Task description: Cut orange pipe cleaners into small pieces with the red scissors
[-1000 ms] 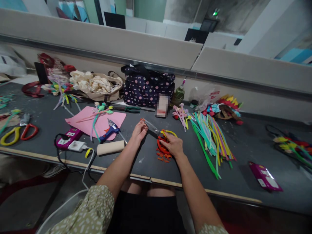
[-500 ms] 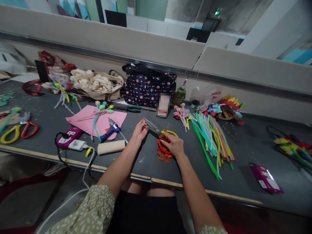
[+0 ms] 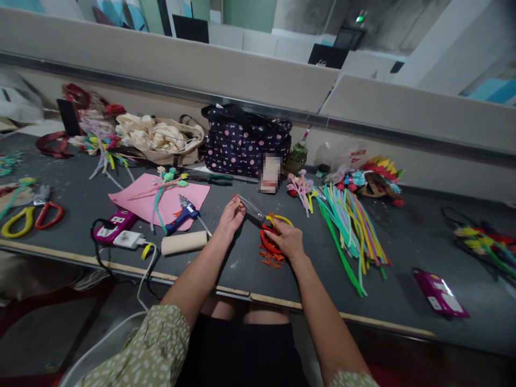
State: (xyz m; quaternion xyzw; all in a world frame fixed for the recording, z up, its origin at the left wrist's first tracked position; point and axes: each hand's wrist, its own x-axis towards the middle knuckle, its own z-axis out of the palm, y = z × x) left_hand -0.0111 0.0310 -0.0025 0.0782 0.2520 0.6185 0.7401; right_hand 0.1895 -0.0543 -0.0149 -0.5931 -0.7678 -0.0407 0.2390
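Observation:
My right hand [image 3: 288,239] is closed round the handles of a pair of scissors [image 3: 272,236], one handle red and one yellow. Their blades point up and left, with the tips by the fingers of my left hand [image 3: 233,214]. That hand pinches a small orange-red piece [image 3: 236,196], mostly covered by the fingers; it looks like pipe cleaner. Below the scissors, several short orange cut pieces [image 3: 274,262] lie scattered on the dark table [image 3: 242,271].
Right of my hands lies a bundle of coloured pipe cleaners [image 3: 350,226]. To the left are a blue glue gun [image 3: 183,214], a beige roll [image 3: 184,243], pink paper [image 3: 133,194] and a purple power strip [image 3: 116,228] with cables. A dotted bag [image 3: 245,142] stands behind.

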